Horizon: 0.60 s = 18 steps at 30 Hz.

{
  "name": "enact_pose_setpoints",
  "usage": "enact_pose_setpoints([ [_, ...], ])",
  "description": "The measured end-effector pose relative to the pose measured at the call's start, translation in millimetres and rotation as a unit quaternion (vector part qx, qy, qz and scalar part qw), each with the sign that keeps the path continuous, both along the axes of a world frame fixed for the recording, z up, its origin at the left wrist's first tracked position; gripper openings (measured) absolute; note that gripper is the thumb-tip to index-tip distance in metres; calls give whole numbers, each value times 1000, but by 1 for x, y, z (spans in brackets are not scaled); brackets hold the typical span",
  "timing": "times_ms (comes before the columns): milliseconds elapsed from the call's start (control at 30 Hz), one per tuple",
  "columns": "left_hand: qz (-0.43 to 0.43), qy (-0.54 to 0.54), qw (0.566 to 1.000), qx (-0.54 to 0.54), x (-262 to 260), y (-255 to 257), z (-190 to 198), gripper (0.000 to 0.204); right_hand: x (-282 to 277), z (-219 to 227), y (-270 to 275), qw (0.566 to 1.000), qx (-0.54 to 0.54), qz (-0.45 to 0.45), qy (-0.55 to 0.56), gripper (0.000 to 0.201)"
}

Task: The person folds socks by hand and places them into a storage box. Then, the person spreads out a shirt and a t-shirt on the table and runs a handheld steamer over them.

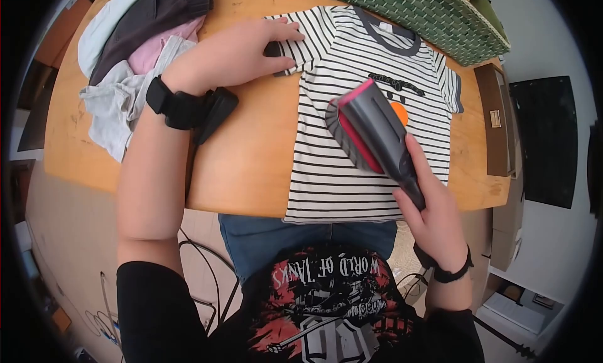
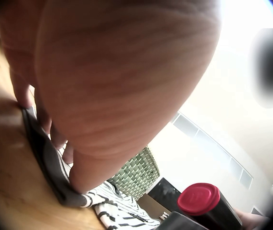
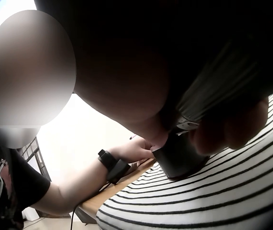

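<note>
A black-and-white striped shirt (image 1: 320,162) with a dark collar and an orange spot lies spread on the table, its neck facing away. My left hand (image 1: 242,52) rests on the sleeve at the left; in the left wrist view, its fingertips touch the dark cuff (image 2: 55,167). My right hand (image 1: 436,218) grips the black handle of a grey-and-pink handheld device (image 1: 377,127), which slants over the shirt's middle. The right wrist view shows the device (image 3: 179,158) close over the stripes; whether it touches the cloth, I cannot tell.
Folded and crumpled clothes (image 1: 144,49) are piled at the table's left. A green woven basket (image 1: 427,20) stands at the far right edge, with a brown box (image 1: 496,121) below it. Black cables (image 1: 213,262) hang beneath the wooden table (image 1: 245,168).
</note>
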State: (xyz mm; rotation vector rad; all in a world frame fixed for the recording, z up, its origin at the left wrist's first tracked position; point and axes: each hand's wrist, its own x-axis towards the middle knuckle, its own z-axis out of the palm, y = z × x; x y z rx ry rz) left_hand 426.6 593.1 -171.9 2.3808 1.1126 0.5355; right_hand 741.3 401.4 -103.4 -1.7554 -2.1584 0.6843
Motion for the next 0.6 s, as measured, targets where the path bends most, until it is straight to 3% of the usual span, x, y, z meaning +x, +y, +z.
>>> enact_pose_setpoints([
  [100, 6, 1, 1000, -24, 2, -1, 4, 40, -6, 7, 18, 998, -64, -14, 12, 75],
  [300, 6, -9, 1000, -14, 1, 0, -1, 40, -10, 1, 29, 1000, 1, 11, 9, 81],
  [400, 4, -3, 1000, 1, 0, 1, -3, 40, -6, 2, 13, 1000, -24, -2, 11, 81],
  [500, 9, 3, 1000, -1, 1, 1, -3, 40, 10, 3, -11, 998, 9, 59, -27, 78],
  [600, 17, 6, 1000, -16, 1, 1, -2, 40, 25, 8, -37, 992, -51, 71, -94, 76],
])
